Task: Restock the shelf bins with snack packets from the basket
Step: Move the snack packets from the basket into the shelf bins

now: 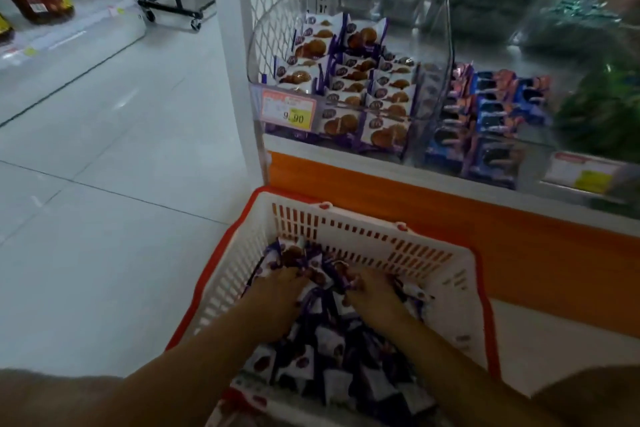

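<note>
Snack packets in purple and white wrappers lie heaped in the white, red-rimmed basket, which sits low in front of the person, just below the shelf's orange panel. Both hands reach down into the far end of the heap, side by side and close together. The left hand lies palm down on the pile, its fingers curled over and clutching packets near the basket's far left corner. The right hand, just beside it, also has its fingers bent into the pile, grasping packets under its palm. The fingertips of both are partly buried among wrappers. More packets lie under both forearms. Beyond and above, the clear shelf bin holds rows of matching packets, with a price tag on its front; the neighbouring bin to its right holds blue packets
</note>
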{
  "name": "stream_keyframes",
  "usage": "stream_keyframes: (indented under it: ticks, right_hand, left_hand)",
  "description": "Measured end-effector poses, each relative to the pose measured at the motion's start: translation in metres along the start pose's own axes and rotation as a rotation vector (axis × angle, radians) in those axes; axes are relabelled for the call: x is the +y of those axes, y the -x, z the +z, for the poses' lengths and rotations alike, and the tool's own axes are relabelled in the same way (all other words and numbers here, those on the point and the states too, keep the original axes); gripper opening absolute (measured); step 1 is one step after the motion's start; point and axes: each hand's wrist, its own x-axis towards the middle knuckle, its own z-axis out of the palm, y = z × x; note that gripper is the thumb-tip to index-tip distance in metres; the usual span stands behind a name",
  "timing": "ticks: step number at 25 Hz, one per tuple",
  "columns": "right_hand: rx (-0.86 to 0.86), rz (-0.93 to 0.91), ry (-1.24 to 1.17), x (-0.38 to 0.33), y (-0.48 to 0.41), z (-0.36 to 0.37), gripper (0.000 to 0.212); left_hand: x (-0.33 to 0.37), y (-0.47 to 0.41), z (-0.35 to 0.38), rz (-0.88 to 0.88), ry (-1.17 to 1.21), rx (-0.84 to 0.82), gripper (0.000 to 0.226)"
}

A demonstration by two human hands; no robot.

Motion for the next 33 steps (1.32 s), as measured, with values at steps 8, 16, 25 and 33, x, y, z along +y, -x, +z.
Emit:
stream_keyframes:
  ticks: [8, 16, 25, 33]
  right_hand:
    - [-0.066, 0.313, -0.102, 0.051, 0.026, 0.013, 0.031]
    - [-0.052, 0.2, -0.75, 0.024, 0.041, -0.008, 0.042]
    - [0.101, 0.214, -1.009, 0.013, 0.044, -0.021, 0.026]
    - [-0.055, 0.173, -1.022, 0.008, 0.043, -0.019, 0.028]
  left_hand:
    - [0.032, -0.019, 0.043, -0.314, -0.071, -0.033, 0.054]
    - [0.063, -0.009, -0.016, -0.213, 1.029, -0.116, 0.008]
    - [0.061, 0.007, -0.013, -0.388, 1.584, 0.006, 0.023]
    - [0.061, 0.009, -0.013, -0.446, 1.74, 0.062, 0.022]
